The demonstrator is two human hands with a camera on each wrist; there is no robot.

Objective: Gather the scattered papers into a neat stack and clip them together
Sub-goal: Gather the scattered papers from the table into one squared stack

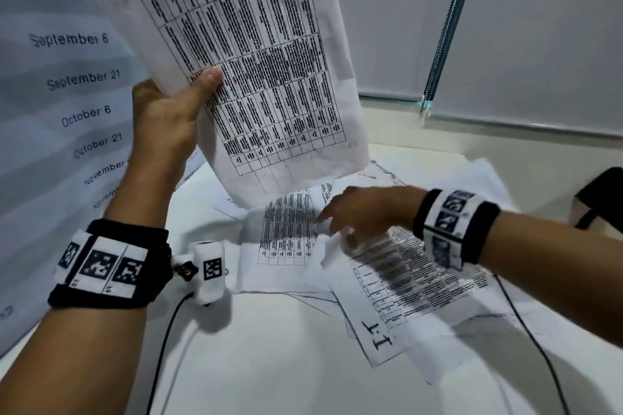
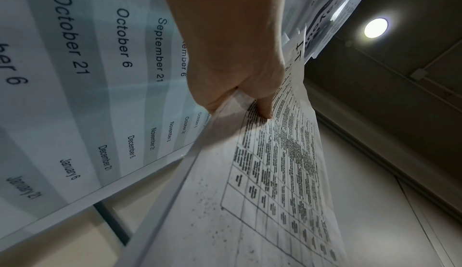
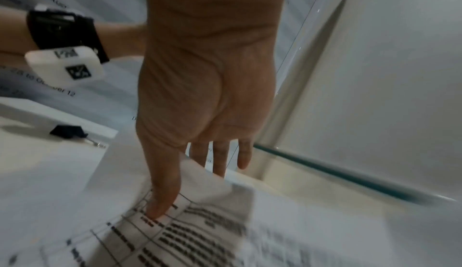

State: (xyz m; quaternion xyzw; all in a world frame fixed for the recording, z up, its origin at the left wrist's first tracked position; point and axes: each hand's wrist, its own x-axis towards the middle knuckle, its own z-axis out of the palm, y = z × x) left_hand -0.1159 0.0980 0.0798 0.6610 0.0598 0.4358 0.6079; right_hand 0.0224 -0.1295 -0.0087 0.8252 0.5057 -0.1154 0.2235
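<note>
Two hands are at work over a white table (image 1: 269,364) strewn with printed sheets. At 9 o'clock in the head view, a wall schedule (image 1: 67,77) lists dates from August to November. Just right of it, at 10 to 11 o'clock, the left hand (image 1: 168,118) is raised above the table and grips a held sheaf of papers (image 1: 263,61), thumb (image 1: 205,81) pressed on the front sheet's printed grid. In the left wrist view the thumb lies on the face of the sheaf (image 2: 275,172) and the fingers are hidden behind it; the sheet edges are not aligned. A marker wristband (image 1: 104,266) wraps the left wrist.

At 6 o'clock, loose papers (image 1: 286,246) lie overlapping on the table at differing angles. At 4 o'clock, the right hand (image 1: 364,212) reaches toward 9 o'clock, low over these papers. In the right wrist view its thumb (image 3: 162,192) presses the face of a curled table sheet (image 3: 200,222) and the fingers (image 3: 220,158) extend nearly straight behind the lifted edge; whether they clamp the sheet cannot be told, as the picture is blurred.

A black binder clip (image 3: 68,132) lies on the table at 9 o'clock in the right wrist view, apart from the papers. A dark object (image 1: 603,199), too cropped to identify, sits at 3 o'clock in the head view.
</note>
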